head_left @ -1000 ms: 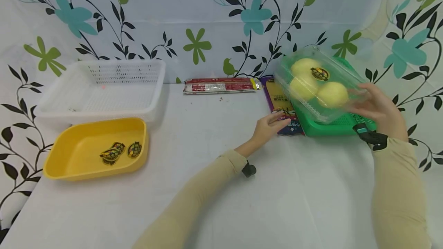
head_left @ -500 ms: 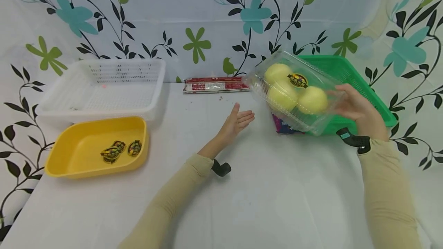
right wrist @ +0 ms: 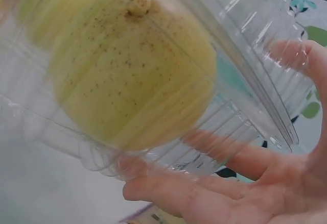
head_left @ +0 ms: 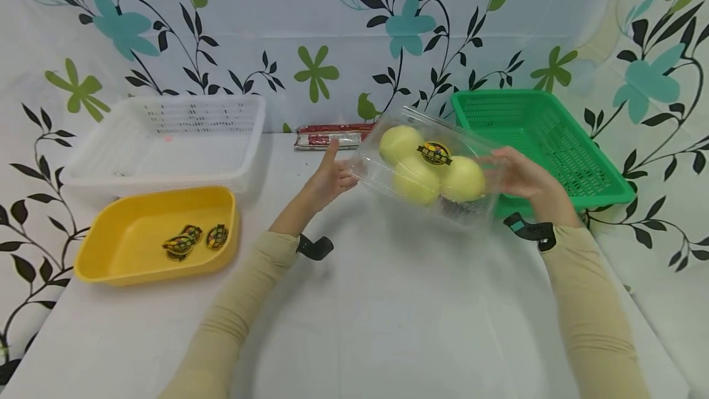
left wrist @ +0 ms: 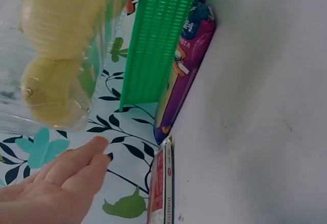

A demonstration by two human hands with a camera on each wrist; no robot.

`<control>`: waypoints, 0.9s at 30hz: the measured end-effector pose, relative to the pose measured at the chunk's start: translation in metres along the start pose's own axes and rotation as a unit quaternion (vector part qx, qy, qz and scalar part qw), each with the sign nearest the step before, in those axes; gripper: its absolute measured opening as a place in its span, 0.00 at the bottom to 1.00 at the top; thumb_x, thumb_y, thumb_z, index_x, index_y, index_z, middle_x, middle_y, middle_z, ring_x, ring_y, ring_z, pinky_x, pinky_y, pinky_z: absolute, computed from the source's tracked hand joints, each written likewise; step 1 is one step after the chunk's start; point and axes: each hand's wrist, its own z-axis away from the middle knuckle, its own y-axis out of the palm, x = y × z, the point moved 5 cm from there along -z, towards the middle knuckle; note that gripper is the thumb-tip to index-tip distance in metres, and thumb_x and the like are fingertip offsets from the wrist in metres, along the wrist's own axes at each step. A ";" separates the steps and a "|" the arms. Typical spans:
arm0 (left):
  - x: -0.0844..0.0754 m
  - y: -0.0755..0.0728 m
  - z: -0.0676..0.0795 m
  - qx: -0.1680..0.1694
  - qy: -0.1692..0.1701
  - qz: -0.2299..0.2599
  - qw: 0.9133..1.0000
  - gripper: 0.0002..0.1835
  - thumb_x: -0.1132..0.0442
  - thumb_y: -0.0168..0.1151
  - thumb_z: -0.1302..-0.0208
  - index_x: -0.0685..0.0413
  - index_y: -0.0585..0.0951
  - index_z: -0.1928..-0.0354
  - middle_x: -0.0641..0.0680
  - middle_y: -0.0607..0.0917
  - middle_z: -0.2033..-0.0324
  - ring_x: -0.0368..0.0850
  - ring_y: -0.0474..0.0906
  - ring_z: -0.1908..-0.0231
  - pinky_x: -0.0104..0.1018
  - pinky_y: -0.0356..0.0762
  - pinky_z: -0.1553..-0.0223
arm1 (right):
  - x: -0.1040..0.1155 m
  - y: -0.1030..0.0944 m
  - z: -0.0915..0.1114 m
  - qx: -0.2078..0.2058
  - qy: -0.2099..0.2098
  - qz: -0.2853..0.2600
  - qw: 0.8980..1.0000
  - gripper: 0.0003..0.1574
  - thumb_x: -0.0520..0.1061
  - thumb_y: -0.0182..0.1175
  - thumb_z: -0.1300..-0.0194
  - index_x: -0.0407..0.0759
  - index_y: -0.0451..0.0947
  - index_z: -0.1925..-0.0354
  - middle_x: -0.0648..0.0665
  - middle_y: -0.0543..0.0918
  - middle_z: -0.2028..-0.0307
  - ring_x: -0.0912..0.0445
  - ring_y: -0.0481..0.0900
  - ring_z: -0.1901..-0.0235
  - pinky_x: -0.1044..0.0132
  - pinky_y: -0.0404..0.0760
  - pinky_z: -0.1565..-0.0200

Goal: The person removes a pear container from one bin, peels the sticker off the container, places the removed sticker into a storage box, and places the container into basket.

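Carrying a clear, rectangular plastic clamshell box [head_left: 373, 162] with the right hand [head_left: 517, 172], shifted since a second ago from over the green mesh plastic basket [head_left: 565, 140] to just left of it, overlapping only its near left corner in the head view. Held aloft and tilted, with three round, pale-yellow fruits [head_left: 416, 180] inside and a black-and-yellow sticker [head_left: 434, 153] on top. Also bringing the left hand [head_left: 327, 183] farther left of the basket, to the far end of the box. Judging by this, out of the basket and passing from a one-handed carry towards a hold shared between both hands.

On the right, gripping the box's end with curled fingers beneath and thumb against the side, spread only as wide as that end. On the left, thumb raised well apart from nearly straight fingers, with no grip; touching the box or just beside it, impossible to tell.

Beside the basket's left side, a purple snack packet [left wrist: 186, 66]; farther left of it, a long, red-and-silver packet [head_left: 332, 138]; well left, a shallow yellow plastic basin [head_left: 122, 233] with more stickers [head_left: 179, 245].
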 end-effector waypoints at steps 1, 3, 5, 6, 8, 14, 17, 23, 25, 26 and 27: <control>0.000 -0.001 0.002 0.010 -0.016 0.000 1.000 0.51 0.29 0.26 0.41 0.73 0.52 0.37 0.69 0.61 0.41 0.58 0.59 0.41 0.43 0.53 0.42 | -0.002 0.003 -0.003 0.001 0.005 0.010 1.000 0.37 0.49 0.33 0.30 0.31 0.28 0.37 0.37 0.75 0.55 0.46 0.75 0.54 0.55 0.72 0.54; 0.000 -0.002 0.006 0.028 -0.046 -0.005 0.999 0.53 0.27 0.27 0.44 0.73 0.53 0.37 0.69 0.62 0.41 0.59 0.59 0.41 0.44 0.53 0.42 | -0.004 0.007 -0.009 -0.002 0.017 0.031 0.999 0.42 0.50 0.35 0.31 0.29 0.24 0.37 0.38 0.75 0.55 0.47 0.75 0.55 0.55 0.72 0.54; 0.001 -0.002 0.011 0.041 -0.065 -0.019 0.997 0.55 0.25 0.30 0.47 0.73 0.55 0.38 0.69 0.64 0.42 0.59 0.60 0.42 0.45 0.54 0.42 | -0.006 0.011 -0.014 -0.009 0.027 0.054 0.998 0.44 0.51 0.37 0.31 0.28 0.24 0.36 0.40 0.75 0.55 0.48 0.75 0.55 0.54 0.71 0.54; 0.001 -0.003 0.014 0.045 -0.071 -0.030 0.996 0.56 0.24 0.32 0.48 0.73 0.56 0.38 0.69 0.64 0.43 0.59 0.60 0.42 0.46 0.54 0.42 | -0.006 0.013 -0.017 -0.013 0.032 0.063 0.997 0.44 0.51 0.37 0.31 0.28 0.25 0.36 0.40 0.74 0.55 0.48 0.75 0.55 0.54 0.72 0.54; 0.001 -0.006 0.019 0.049 -0.082 -0.057 0.994 0.56 0.24 0.34 0.49 0.73 0.57 0.38 0.69 0.64 0.43 0.58 0.60 0.42 0.46 0.54 0.42 | -0.008 0.017 -0.023 -0.019 0.042 0.081 0.996 0.44 0.52 0.38 0.32 0.28 0.26 0.35 0.40 0.74 0.56 0.48 0.75 0.56 0.54 0.72 0.55; -0.004 -0.016 0.034 0.027 -0.080 -0.112 0.990 0.46 0.31 0.37 0.41 0.60 0.47 0.33 0.69 0.66 0.44 0.57 0.64 0.44 0.46 0.57 0.43 | -0.013 0.018 -0.038 -0.062 0.038 0.084 0.994 0.33 0.51 0.42 0.33 0.33 0.45 0.39 0.41 0.74 0.56 0.47 0.75 0.58 0.52 0.73 0.57; -0.006 -0.020 0.040 0.016 -0.080 -0.120 0.989 0.41 0.36 0.38 0.38 0.55 0.48 0.32 0.69 0.69 0.46 0.57 0.68 0.47 0.46 0.61 0.46 | -0.016 0.019 -0.045 -0.064 0.034 0.091 0.993 0.38 0.52 0.44 0.33 0.30 0.43 0.37 0.42 0.71 0.54 0.50 0.74 0.57 0.52 0.72 0.55; -0.004 -0.027 0.050 -0.006 -0.074 -0.104 0.992 0.46 0.36 0.48 0.44 0.54 0.46 0.32 0.70 0.67 0.46 0.57 0.71 0.51 0.45 0.62 0.46 | -0.020 0.025 -0.057 -0.058 0.040 0.088 0.994 0.32 0.52 0.42 0.33 0.36 0.46 0.39 0.41 0.65 0.50 0.51 0.73 0.56 0.54 0.73 0.56; -0.003 -0.029 0.054 -0.015 -0.072 -0.101 0.992 0.52 0.33 0.53 0.49 0.56 0.45 0.31 0.71 0.67 0.46 0.56 0.73 0.52 0.46 0.61 0.46 | -0.021 0.028 -0.061 -0.051 0.040 0.080 0.995 0.27 0.52 0.43 0.33 0.39 0.50 0.43 0.42 0.66 0.52 0.51 0.73 0.56 0.54 0.73 0.56; -0.002 -0.030 0.056 -0.018 -0.073 -0.102 0.992 0.53 0.33 0.53 0.50 0.55 0.45 0.31 0.70 0.67 0.47 0.55 0.74 0.53 0.46 0.61 0.46 | -0.022 0.029 -0.062 -0.048 0.040 0.075 0.995 0.25 0.51 0.43 0.33 0.39 0.52 0.44 0.42 0.67 0.52 0.51 0.73 0.56 0.54 0.73 0.55; -0.002 -0.030 0.057 -0.024 -0.073 -0.100 0.992 0.53 0.33 0.54 0.50 0.56 0.45 0.32 0.71 0.68 0.48 0.54 0.74 0.55 0.46 0.61 0.46 | -0.022 0.030 -0.064 -0.043 0.041 0.070 0.996 0.23 0.50 0.43 0.32 0.39 0.52 0.45 0.41 0.68 0.52 0.50 0.73 0.56 0.53 0.72 0.55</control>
